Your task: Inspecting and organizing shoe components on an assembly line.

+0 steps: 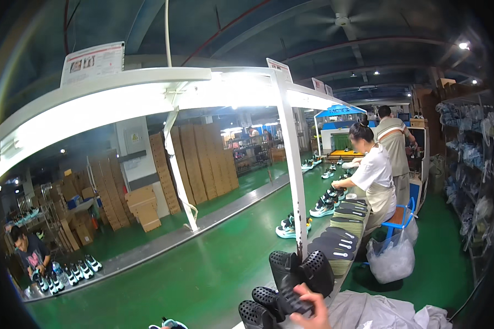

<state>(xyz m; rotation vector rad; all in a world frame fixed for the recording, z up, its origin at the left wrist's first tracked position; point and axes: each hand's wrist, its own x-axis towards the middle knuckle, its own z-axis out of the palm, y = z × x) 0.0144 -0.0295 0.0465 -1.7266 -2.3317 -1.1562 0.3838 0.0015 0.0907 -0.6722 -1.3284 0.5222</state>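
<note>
At the lower edge my right hand (313,308) is curled, thumb and finger around a black perforated shoe-shaped piece (291,301); blur hides part of the grip. Right behind it stand more black perforated pieces (317,268), their rounded, holed ends up. Others (253,315) are just left of the hand. A pale shoe (169,323) is cut off by the bottom edge. My left hand does not show.
A white post (291,164) rises behind the black pieces. Dark insoles (335,241) lie in rows on a narrow bench, near a seated person (379,181). Shoes (324,208) stand on the green surface (203,268). Grey cloth (379,312) lies at right, below a plastic bag (392,257).
</note>
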